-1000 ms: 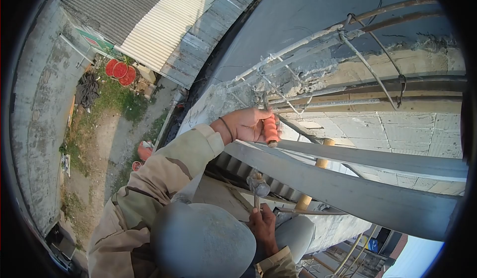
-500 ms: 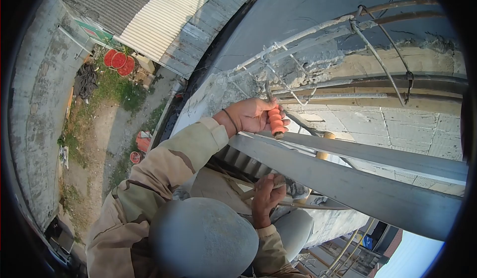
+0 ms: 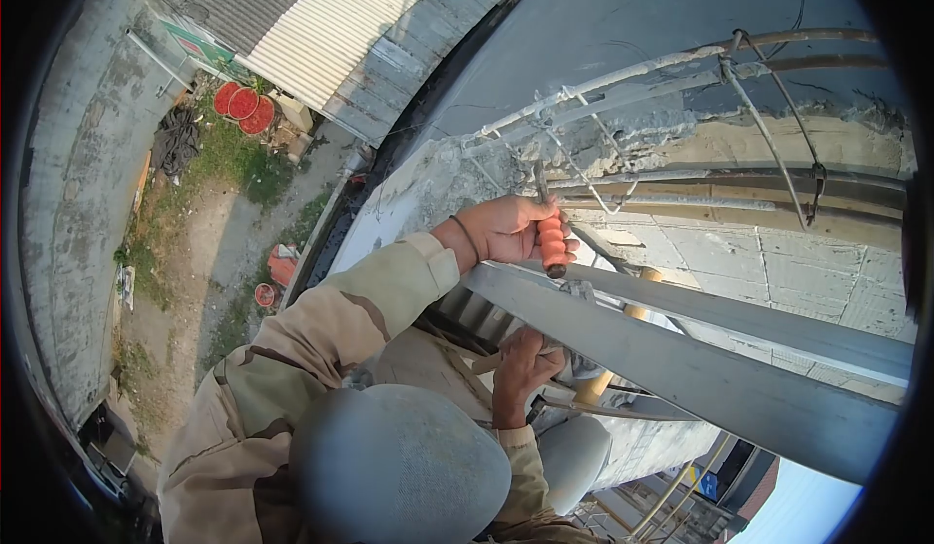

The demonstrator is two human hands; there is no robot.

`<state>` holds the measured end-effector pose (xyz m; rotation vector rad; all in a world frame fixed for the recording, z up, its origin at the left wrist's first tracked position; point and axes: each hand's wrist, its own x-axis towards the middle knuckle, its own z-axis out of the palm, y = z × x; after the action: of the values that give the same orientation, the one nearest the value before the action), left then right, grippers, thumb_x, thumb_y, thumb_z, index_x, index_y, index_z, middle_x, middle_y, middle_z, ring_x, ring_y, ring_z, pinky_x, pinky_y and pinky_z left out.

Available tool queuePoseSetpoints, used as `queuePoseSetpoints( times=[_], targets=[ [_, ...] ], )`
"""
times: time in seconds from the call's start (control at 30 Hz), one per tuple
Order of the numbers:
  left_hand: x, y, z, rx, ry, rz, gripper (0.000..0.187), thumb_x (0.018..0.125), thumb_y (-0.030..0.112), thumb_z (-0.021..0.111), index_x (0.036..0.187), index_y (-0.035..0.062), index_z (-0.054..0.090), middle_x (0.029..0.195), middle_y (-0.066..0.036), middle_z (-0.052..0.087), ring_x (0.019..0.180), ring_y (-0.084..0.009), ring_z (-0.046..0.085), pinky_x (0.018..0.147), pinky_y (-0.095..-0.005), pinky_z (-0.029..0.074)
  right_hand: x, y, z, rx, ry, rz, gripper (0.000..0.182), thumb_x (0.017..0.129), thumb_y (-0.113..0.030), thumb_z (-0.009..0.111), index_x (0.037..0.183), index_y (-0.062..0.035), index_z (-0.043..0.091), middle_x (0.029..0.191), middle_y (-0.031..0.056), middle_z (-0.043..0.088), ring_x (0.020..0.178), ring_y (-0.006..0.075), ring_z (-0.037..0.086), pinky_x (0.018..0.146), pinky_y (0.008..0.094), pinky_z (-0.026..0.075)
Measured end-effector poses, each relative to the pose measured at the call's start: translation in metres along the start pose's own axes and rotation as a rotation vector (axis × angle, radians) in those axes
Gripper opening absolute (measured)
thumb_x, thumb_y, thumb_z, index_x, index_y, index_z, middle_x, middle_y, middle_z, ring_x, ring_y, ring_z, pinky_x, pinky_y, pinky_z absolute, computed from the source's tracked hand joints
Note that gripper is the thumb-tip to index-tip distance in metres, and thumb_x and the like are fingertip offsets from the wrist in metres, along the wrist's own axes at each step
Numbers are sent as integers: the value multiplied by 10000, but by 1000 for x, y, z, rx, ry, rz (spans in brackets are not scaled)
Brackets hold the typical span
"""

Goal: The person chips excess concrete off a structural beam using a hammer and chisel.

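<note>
My left hand (image 3: pixel 506 230) is wrapped round the ribbed orange grip of a chisel (image 3: pixel 552 242). The chisel's metal shaft points up to the rough concrete edge (image 3: pixel 506 169), among bent rebar (image 3: pixel 579 150); its exact contact point is hard to see. Lower down, my right hand (image 3: pixel 525 369) is closed on the handle of what looks like a hammer (image 3: pixel 484 363). The hammer's grey head is blurred and partly hidden near the metal beam (image 3: pixel 623 335). My right hand is just below that beam, with the chisel's butt end above it.
Two long metal beams run from the middle to the right, beside a block wall (image 3: pixel 730 257). A grey knee (image 3: pixel 404 466) fills the lower middle. Far below at left lie a dirt yard (image 3: pixel 199 262), red round containers (image 3: pixel 243 106) and a corrugated roof (image 3: pixel 331 28).
The view has shifted slightly, so the scene sits further right. My right hand has turned and the hammer head appears raised toward the chisel. My left hand keeps its grip.
</note>
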<state>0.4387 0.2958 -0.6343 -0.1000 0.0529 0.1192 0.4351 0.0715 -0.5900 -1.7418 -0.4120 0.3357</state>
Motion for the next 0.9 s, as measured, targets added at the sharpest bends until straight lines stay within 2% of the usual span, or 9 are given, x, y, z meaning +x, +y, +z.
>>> queuePoseSetpoints(
  times=[0.17,0.27,0.4,0.5,0.6,0.67,0.7,0.77,0.9],
  targets=[
    [-3,-2,7,4,43,44,352,1056,303,574,1195,-13,504,1158,-124,547,1216,-389,588,1111,-612,493,0,9,0,113,-5,-157,267,1025,-83,509,762,-73,463,574,-12,428,455,73,368,407,263,298],
    [-1,-3,2,14,43,37,357,1059,308,569,1202,-13,508,1161,-124,549,1212,-390,592,1111,-605,495,-1,-1,6,12,-130,48,267,1033,-97,480,769,-63,457,560,-13,403,442,77,341,405,260,281],
    [-2,-2,4,50,26,43,364,1061,324,563,1184,-16,522,1150,-138,563,1184,-372,616,1107,-595,500,-5,-8,9,200,-108,-22,253,1032,-74,484,780,-60,473,552,-26,387,442,71,339,408,262,279],
    [-3,-2,8,69,35,60,384,1061,342,558,1169,-25,530,1119,-157,580,1115,-337,644,1104,-590,503,2,24,-1,145,-72,-88,245,1037,-70,489,792,-62,495,564,-26,391,456,70,350,418,263,281],
    [-5,0,7,53,45,67,396,1065,348,548,1163,-35,533,1088,-164,591,1052,-306,653,1093,-583,511,5,26,-7,-257,-254,-118,243,1036,-62,489,794,-71,514,589,-19,402,474,71,355,435,266,289],
    [-9,2,11,20,72,75,403,1065,353,546,1164,-37,533,1080,-162,594,1036,-296,652,1081,-578,519,-9,-15,14,204,-94,44,238,1030,-71,524,792,-61,529,616,-1,469,488,73,396,446,265,317],
    [-9,6,14,0,93,84,409,1065,358,544,1165,-38,533,1071,-160,596,1020,-287,652,1070,-573,527,-6,-10,10,202,-98,43,238,1030,-71,524,792,-61,529,616,-1,469,488,73,396,446,265,317],
    [-8,8,14,5,97,80,403,1068,353,540,1163,-38,531,1072,-159,595,1016,-288,656,1060,-567,533,4,12,-2,81,-178,-204,218,1017,-52,556,800,-60,543,618,-2,484,506,69,418,457,260,336],
    [-10,13,21,33,173,97,375,1076,337,531,1157,-30,525,1070,-154,591,993,-302,667,1029,-549,554,10,25,2,-282,-210,-227,182,1013,-55,576,832,-39,569,624,4,505,526,71,445,461,261,347]
  ],
)
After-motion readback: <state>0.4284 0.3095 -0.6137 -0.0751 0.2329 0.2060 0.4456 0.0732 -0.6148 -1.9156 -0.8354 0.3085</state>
